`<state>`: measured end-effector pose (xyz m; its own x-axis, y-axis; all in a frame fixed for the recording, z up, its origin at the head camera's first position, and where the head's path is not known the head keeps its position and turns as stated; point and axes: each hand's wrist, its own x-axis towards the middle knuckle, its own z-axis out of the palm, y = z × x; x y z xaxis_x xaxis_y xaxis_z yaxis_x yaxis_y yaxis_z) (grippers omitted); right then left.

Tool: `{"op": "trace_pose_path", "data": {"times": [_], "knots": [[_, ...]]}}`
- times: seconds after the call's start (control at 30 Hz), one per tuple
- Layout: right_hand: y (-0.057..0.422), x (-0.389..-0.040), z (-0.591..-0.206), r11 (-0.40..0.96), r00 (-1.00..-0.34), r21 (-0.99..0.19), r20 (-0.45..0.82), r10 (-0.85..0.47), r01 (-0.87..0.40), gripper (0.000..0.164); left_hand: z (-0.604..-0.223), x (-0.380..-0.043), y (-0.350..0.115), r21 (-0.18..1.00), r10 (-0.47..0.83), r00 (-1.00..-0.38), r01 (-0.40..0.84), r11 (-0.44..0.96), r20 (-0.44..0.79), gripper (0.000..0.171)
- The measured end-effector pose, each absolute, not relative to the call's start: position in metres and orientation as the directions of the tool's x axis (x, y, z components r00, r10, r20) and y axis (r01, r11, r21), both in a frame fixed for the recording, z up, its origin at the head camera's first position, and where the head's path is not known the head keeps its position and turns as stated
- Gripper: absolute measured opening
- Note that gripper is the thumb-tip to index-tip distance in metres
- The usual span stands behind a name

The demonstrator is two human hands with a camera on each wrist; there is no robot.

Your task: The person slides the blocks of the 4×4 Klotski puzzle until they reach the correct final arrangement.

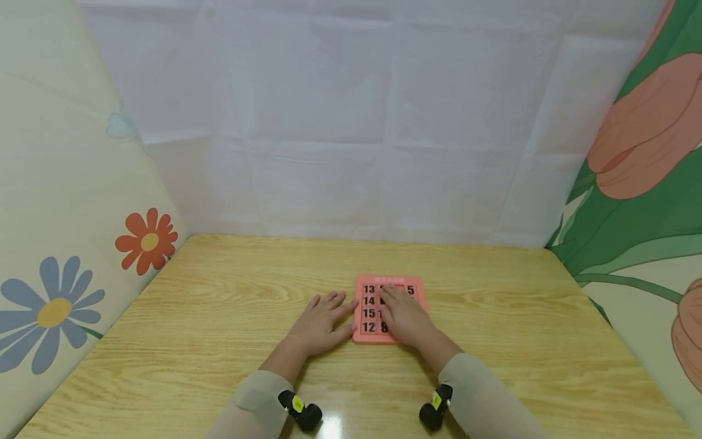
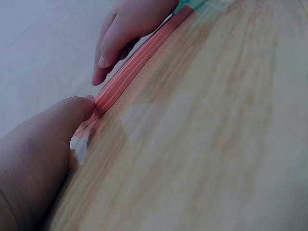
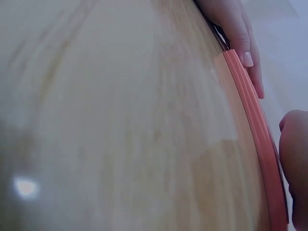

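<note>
A pink number sliding puzzle (image 1: pixel 357 317) lies flat on the wooden table, with black numbers such as 13, 14, 15 and 12 down its left column. My left hand (image 1: pixel 323 324) rests at its left edge, fingers spread, the thumb touching the frame's side near the lower left corner. Over the tiles lies my right hand (image 1: pixel 407 317), its fingertips on the upper middle part; it hides several tiles. In the left wrist view the left thumb (image 2: pixel 72 113) meets the puzzle's pink side (image 2: pixel 130 72). The right wrist view shows the right hand (image 3: pixel 294 154) above the board.
The wooden table (image 1: pixel 219 286) extends around the puzzle on all sides. A white cloth (image 1: pixel 351 122) hangs behind its far edge, and flower-printed cloths (image 1: pixel 55 183) stand at left and right. Each wrist wears a small black camera (image 1: pixel 301 411).
</note>
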<state>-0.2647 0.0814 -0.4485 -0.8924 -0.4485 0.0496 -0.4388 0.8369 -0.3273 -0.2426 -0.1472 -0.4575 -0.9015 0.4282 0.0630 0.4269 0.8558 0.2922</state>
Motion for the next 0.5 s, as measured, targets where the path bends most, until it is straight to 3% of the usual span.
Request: {"op": "trace_pose_path", "data": {"times": [0.5], "knots": [[0.124, -0.266, -0.455, 0.855, -0.94, -0.392, 0.102, -0.326, -0.339, 0.051, -0.458, -0.242, -0.148, 0.3, 0.436, -0.897, 0.435, 0.849, 0.068, 0.06]]}}
